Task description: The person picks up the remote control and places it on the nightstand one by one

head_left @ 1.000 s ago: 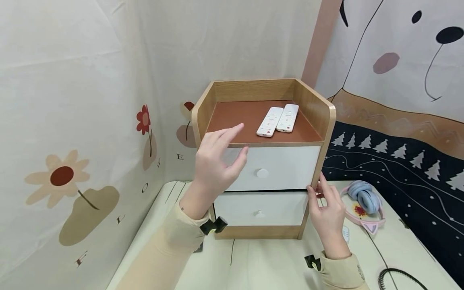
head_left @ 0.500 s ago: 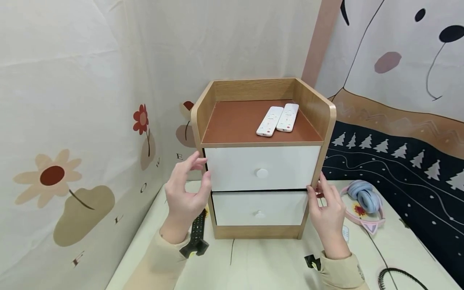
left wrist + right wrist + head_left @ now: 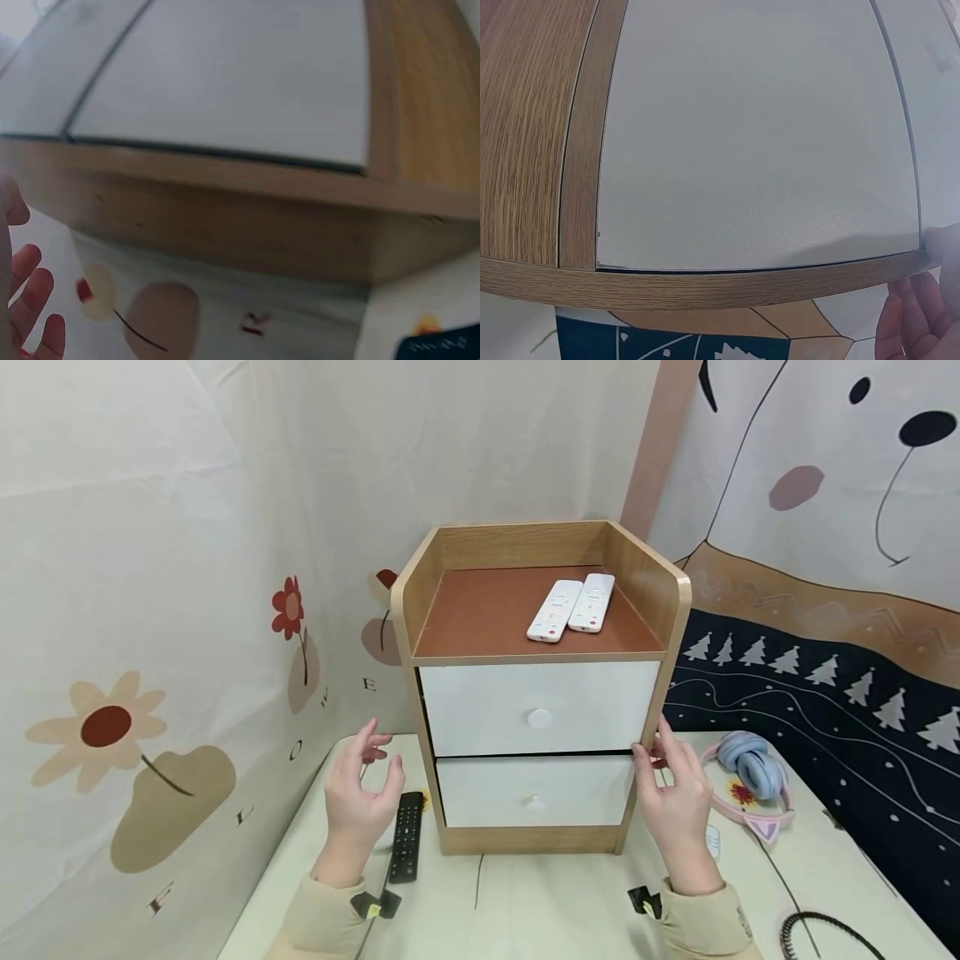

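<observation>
A small wooden nightstand (image 3: 538, 841) with two white drawers stands upright on the table. Its upper drawer (image 3: 480, 710) and lower drawer (image 3: 487, 793) each have a round white knob; both look pushed in. My right hand (image 3: 678, 806) grips the nightstand's right side edge, thumb at the front and fingers around the side, as the right wrist view also shows with the hand (image 3: 922, 311) at the wooden edge. Apart from the left side, my left hand (image 3: 358, 802) hovers with loosely bent fingers and holds nothing. In the left wrist view, fingertips (image 3: 34, 300) show beside the wooden side.
Two white remote controls (image 3: 555, 610) lie on the nightstand's brown top. A black remote control (image 3: 407, 839) lies on the table to the left. Blue and pink headphones (image 3: 753, 768) and a coiled black cord (image 3: 825, 920) are on the right. Printed cloth (image 3: 150, 610) hangs around the table.
My left hand has moved from in front of the upper drawer, left and down, to beside the nightstand, uncovering the black remote control. My right hand has stayed at the right edge.
</observation>
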The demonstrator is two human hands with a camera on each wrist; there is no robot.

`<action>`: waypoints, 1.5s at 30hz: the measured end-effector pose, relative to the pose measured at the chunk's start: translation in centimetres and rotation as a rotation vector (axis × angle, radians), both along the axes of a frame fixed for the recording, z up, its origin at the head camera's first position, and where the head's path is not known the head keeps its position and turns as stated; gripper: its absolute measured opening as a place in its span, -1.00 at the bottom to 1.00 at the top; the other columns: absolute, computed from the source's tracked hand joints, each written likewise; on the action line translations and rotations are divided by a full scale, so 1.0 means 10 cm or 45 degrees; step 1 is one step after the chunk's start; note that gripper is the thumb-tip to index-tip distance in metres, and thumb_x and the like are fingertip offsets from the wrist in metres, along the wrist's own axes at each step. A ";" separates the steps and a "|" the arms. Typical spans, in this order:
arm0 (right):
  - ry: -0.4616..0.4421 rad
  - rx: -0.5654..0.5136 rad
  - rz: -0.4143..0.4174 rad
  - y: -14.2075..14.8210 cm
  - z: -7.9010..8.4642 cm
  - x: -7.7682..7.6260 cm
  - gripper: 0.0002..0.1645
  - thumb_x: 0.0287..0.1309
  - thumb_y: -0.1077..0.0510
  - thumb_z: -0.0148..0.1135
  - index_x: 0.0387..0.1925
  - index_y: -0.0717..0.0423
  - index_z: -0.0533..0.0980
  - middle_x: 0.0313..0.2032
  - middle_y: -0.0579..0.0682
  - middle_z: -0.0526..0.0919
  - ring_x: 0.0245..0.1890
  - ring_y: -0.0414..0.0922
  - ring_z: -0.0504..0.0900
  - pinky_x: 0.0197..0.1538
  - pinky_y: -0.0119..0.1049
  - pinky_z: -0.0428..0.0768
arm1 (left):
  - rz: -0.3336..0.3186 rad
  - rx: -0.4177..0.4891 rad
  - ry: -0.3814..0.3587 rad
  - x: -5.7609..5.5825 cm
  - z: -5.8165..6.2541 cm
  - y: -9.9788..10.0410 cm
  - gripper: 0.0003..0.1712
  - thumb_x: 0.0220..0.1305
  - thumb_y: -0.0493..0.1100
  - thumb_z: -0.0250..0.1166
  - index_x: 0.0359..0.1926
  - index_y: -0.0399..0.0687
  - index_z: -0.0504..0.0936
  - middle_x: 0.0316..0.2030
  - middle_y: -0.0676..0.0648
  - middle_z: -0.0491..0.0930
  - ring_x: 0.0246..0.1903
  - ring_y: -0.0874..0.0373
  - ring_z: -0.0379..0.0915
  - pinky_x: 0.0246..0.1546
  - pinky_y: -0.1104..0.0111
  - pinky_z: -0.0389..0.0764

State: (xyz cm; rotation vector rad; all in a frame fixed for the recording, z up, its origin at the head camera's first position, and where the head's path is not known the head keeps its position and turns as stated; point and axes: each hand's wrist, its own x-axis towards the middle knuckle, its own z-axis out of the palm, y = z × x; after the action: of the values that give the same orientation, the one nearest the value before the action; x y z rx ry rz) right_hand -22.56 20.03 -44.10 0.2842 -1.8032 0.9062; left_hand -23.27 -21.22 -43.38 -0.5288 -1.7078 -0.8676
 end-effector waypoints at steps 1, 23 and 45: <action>-0.005 -0.001 0.001 0.00 0.00 0.00 -0.20 0.23 0.43 0.50 0.50 0.19 0.53 -0.24 0.31 0.71 -0.24 -0.04 0.62 0.08 -0.84 0.45 | 0.018 -0.008 -0.040 -0.02 -0.06 -0.03 -0.27 0.17 -0.40 0.41 0.41 -0.36 0.58 -0.04 -0.24 0.82 -0.23 -0.11 0.68 0.04 0.52 0.59; 0.013 -0.007 -0.001 0.00 0.01 0.00 -0.18 0.20 0.45 0.51 0.49 0.19 0.54 -0.26 0.27 0.72 -0.26 0.02 0.63 0.06 -0.84 0.45 | 0.270 -0.321 -1.070 -0.02 -1.02 -0.54 0.08 0.34 0.07 0.52 0.74 0.01 0.20 0.43 -0.41 0.48 0.34 -0.40 0.50 0.34 -0.36 0.56; 0.027 -0.009 0.005 0.00 -0.01 -0.02 -0.20 0.20 0.46 0.50 0.48 0.22 0.54 -0.26 0.27 0.71 -0.28 0.09 0.64 0.05 -0.84 0.46 | 0.342 -0.350 -1.379 -0.02 -1.24 -0.68 -0.13 0.42 0.13 0.43 0.60 -0.11 0.41 0.33 -0.41 0.58 0.24 -0.35 0.60 0.29 -0.31 0.59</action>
State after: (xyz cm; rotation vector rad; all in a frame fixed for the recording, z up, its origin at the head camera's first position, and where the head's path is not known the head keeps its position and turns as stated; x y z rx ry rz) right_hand -22.74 20.03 -44.23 0.2921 -1.7802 0.9095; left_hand -23.49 -27.98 -55.83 0.0612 -2.8268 -0.7613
